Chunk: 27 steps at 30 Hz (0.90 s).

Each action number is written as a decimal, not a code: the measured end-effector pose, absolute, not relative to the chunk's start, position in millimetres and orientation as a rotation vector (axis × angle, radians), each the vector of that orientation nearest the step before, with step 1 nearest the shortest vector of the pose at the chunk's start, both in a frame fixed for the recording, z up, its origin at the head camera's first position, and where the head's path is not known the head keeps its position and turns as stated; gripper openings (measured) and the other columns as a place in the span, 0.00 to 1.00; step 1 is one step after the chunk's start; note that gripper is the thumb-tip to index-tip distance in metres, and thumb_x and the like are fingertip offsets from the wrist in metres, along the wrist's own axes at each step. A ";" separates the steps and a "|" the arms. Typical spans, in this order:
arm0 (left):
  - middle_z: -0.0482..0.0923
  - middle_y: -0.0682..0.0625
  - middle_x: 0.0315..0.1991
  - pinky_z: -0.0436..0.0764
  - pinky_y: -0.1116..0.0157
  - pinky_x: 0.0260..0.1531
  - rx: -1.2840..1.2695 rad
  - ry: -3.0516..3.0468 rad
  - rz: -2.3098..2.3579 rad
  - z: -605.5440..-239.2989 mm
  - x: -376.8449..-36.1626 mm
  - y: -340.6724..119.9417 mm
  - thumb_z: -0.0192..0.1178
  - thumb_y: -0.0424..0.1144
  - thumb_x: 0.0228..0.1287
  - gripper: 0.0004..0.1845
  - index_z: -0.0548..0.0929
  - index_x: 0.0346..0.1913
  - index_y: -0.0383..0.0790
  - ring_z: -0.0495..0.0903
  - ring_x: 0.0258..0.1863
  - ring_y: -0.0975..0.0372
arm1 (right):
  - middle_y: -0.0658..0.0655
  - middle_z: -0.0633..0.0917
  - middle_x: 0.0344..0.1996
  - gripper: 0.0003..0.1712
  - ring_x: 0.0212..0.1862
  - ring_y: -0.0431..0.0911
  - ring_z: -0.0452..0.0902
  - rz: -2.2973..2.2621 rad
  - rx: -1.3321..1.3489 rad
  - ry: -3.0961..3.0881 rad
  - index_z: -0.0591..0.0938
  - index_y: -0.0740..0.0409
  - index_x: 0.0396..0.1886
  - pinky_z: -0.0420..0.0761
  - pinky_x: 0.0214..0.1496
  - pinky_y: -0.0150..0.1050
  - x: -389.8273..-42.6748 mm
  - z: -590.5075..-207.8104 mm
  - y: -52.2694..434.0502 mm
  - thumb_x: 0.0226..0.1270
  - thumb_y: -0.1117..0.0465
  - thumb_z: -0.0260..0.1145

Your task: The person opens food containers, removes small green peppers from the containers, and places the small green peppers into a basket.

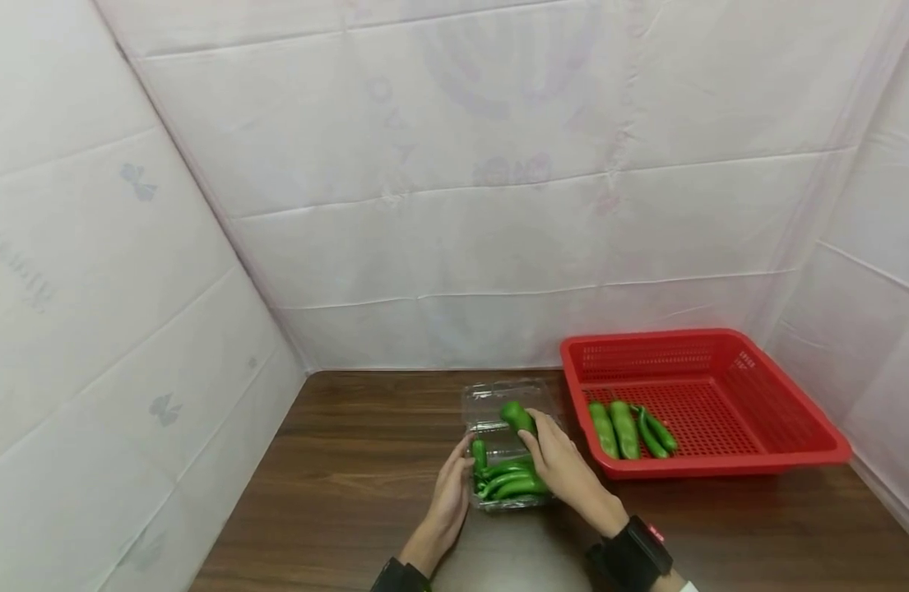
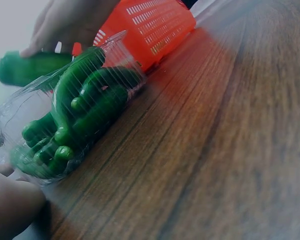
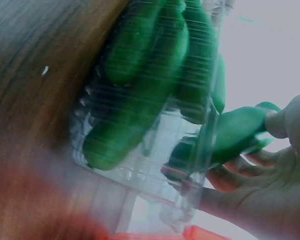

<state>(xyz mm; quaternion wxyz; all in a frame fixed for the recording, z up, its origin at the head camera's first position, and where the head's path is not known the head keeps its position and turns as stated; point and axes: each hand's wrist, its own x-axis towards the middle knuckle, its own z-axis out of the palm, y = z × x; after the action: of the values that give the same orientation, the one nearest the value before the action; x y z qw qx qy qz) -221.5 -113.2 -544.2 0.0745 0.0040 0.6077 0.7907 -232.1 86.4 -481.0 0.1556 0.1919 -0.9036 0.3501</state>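
My right hand (image 1: 565, 464) has its fingers curled round one green pepper (image 1: 517, 417), holding it just above the open clear plastic clamshell box (image 1: 507, 448), over the hinged lid half that lies toward the table's far edge. I judge it is gripped from above so it can go into or out of the tray without knocking the rest. My left hand (image 1: 451, 492) rests against the box's left side with fingers fairly straight, touching the plastic rather than wrapped round it; I take that as bracing, since so light a box would slide on the wooden table (image 1: 350, 477). The near half of the box holds several more peppers (image 1: 509, 479) packed side by side. Just beside the box, at the table's far right corner, sits a red basket (image 1: 795, 411) with a few peppers (image 1: 632, 429) lying in a row on its floor, near its left wall
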 end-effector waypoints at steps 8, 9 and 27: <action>0.37 0.40 0.84 0.24 0.32 0.73 0.001 1.815 2.368 -544.3 -221.4 -114.5 0.45 0.39 0.76 0.34 0.53 0.81 0.38 0.27 0.82 0.41 | 0.61 0.82 0.55 0.22 0.53 0.51 0.81 1.082 0.511 -2.595 0.73 0.64 0.67 0.83 0.54 0.52 -226.8 -469.9 85.8 0.81 0.56 0.54; 0.37 0.40 0.84 0.24 0.31 0.73 0.000 1.816 2.367 -544.0 -221.3 -114.4 0.45 0.39 0.76 0.34 0.53 0.81 0.38 0.27 0.82 0.41 | 0.61 0.82 0.55 0.22 0.53 0.51 0.81 1.081 0.512 -2.592 0.73 0.63 0.67 0.83 0.54 0.52 -226.1 -469.0 85.8 0.81 0.56 0.54; 0.39 0.39 0.84 0.27 0.37 0.77 0.014 1.823 2.406 -544.0 -221.7 -114.5 0.45 0.37 0.74 0.34 0.54 0.80 0.34 0.28 0.82 0.41 | 0.52 0.77 0.33 0.23 0.28 0.38 0.67 1.072 0.463 -2.511 0.71 0.63 0.68 0.70 0.29 0.31 -214.2 -452.6 93.6 0.83 0.55 0.51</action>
<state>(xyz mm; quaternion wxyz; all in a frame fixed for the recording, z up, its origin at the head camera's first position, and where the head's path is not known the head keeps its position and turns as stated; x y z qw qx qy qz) -221.7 -114.5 -544.0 0.0616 0.0047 0.6028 0.7955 -214.2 93.6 -452.6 0.1848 0.1643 -0.8911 0.3805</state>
